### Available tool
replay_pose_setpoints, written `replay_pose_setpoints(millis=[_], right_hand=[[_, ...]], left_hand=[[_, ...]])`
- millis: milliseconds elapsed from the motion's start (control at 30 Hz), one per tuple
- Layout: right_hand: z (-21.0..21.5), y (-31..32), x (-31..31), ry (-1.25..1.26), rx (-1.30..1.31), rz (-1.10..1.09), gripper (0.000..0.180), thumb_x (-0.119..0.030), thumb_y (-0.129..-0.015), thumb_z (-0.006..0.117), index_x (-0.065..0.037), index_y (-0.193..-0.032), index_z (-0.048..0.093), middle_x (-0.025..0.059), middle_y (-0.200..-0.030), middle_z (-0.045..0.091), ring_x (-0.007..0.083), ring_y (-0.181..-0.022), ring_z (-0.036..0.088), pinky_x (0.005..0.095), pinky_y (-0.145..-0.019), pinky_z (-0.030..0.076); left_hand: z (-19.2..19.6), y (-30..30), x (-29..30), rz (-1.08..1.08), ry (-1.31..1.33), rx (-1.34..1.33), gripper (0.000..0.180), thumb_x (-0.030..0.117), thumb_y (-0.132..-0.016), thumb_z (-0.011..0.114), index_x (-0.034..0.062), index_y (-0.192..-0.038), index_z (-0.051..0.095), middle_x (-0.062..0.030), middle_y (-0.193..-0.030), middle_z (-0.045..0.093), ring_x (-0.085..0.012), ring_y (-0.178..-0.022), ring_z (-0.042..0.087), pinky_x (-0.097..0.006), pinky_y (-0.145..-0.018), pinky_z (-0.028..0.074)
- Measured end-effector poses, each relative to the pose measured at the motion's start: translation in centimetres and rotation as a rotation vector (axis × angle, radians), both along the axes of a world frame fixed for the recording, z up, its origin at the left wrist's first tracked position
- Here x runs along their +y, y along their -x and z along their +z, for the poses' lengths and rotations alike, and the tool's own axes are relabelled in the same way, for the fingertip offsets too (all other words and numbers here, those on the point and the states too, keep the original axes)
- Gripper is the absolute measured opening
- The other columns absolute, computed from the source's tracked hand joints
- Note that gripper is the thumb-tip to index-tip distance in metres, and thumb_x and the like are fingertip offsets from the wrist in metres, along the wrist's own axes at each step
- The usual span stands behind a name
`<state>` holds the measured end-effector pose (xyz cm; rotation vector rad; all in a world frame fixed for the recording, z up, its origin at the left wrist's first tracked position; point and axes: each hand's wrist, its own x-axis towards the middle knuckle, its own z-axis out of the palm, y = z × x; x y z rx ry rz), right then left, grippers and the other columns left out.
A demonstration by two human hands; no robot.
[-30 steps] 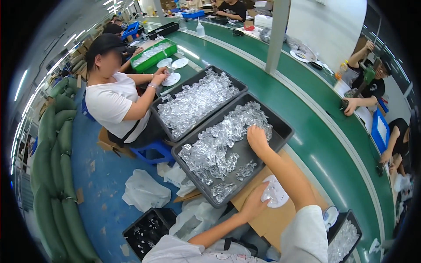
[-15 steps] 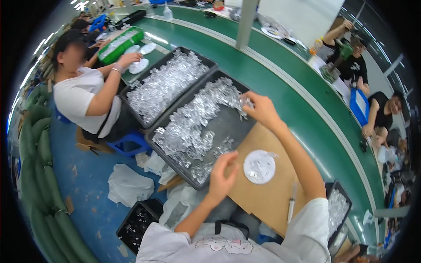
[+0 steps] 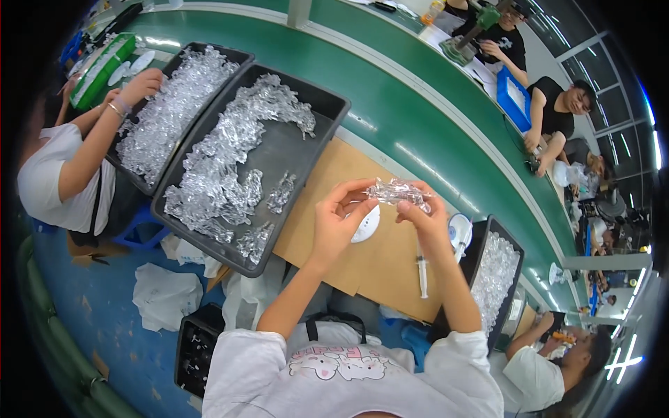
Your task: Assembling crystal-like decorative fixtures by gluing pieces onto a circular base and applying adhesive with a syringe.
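Observation:
A small bunch of clear, shiny plastic pieces (image 3: pixel 398 193) is held between my two hands above a brown cardboard sheet (image 3: pixel 327 209). My left hand (image 3: pixel 338 219) pinches its left end with thumb and fingers. At the other end, the fingers of my right hand (image 3: pixel 426 212) are closed around it. Partly hidden behind my hands, a white disc (image 3: pixel 366 226) lies on the cardboard. A syringe (image 3: pixel 423 277) rests nearer to me, beside my right forearm. Left of my hands stands a black tray (image 3: pixel 296 157) with heaps of similar clear pieces (image 3: pixel 216 167).
Beyond that tray is another full of clear pieces (image 3: pixel 178 104), where a co-worker's hand (image 3: pixel 143 85) reaches. A third black tray (image 3: pixel 496 279) stands right of the cardboard, near a white round object (image 3: pixel 459 228). A green bench (image 3: pixel 390 90) curves behind. A black bin (image 3: pixel 195 348) sits lower left.
My right hand has left the tray with clear pieces and come over the cardboard. My left hand has met it there, and both now grip the pieces. The view has swung right.

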<state>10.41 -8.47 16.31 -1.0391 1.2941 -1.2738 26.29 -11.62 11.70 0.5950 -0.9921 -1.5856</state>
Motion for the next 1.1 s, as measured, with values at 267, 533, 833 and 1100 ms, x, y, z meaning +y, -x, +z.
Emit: replay_pose_setpoints(millis=[267, 533, 833, 1100], right_hand=[[-8.3, 3.8, 2.4, -0.006, 0.247, -0.232, 0.027, -0.014, -0.084, 0.065, 0.001, -0.107, 0.06, 0.0067, -0.095, 0.065, 0.0113, -0.08, 0.06, 0.0234, -0.066, 0.048], [-12.0, 4.1, -1.7, -0.136, 0.525, -0.105, 0.03, -0.021, -0.083, 0.067, 0.003, -0.1, 0.063, 0.0046, -0.087, 0.066, 0.0083, -0.075, 0.058, 0.0219, -0.067, 0.045], [-12.1, 5.0, -3.3, -0.253, 0.416, -0.013, 0.025, -0.021, -0.083, 0.067, 0.001, -0.095, 0.063, 0.0039, -0.083, 0.064, 0.0093, -0.074, 0.059, 0.0225, -0.068, 0.046], [-11.6, 4.8, -3.7, -0.293, 0.366, 0.0, 0.024, -0.02, -0.083, 0.068, 0.002, -0.094, 0.064, 0.0035, -0.084, 0.065, 0.0083, -0.071, 0.058, 0.0207, -0.066, 0.045]], left_hand=[[-6.5, -2.3, 2.2, 0.199, 0.244, -0.549, 0.051, 0.005, -0.073, 0.072, 0.0029, -0.12, 0.052, -0.014, -0.123, 0.052, -0.026, -0.114, 0.051, -0.035, -0.095, 0.043], [-11.6, -0.6, 1.1, 0.093, 0.343, -0.639, 0.092, 0.01, -0.06, 0.08, 0.0084, -0.136, 0.029, -0.0181, -0.14, 0.034, -0.0362, -0.133, 0.026, -0.044, -0.11, 0.022], [-12.8, -0.6, 0.6, 0.023, 0.356, -0.633, 0.091, 0.014, -0.06, 0.08, 0.0078, -0.134, 0.028, -0.0201, -0.138, 0.035, -0.0367, -0.13, 0.031, -0.048, -0.108, 0.023], [-12.7, -0.6, 0.4, 0.024, 0.398, -0.632, 0.089, 0.015, -0.061, 0.079, 0.0075, -0.134, 0.027, -0.017, -0.137, 0.036, -0.036, -0.129, 0.033, -0.048, -0.108, 0.024]])
